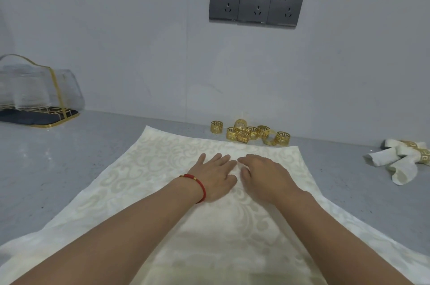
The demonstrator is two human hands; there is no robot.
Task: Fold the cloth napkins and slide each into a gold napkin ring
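Note:
A cream patterned cloth napkin (144, 173) lies spread flat on the grey counter, reaching from near the wall down to the bottom of the view. My left hand (215, 174), with a red cord bracelet at the wrist, rests palm down on its middle with fingers straight. My right hand (265, 176) lies right beside it on the cloth, fingers slightly bent, touching the fabric. Several loose gold napkin rings (250, 133) sit in a cluster just beyond the napkin's far edge. At the right, rolled napkins (404, 161) lie in gold rings.
A clear-covered rack with a gold frame (39, 91) holding glasses stands on a dark tray at the back left. Three dark wall sockets (257, 4) are on the grey wall above. Bare grey counter (58, 156) shows left of the napkin.

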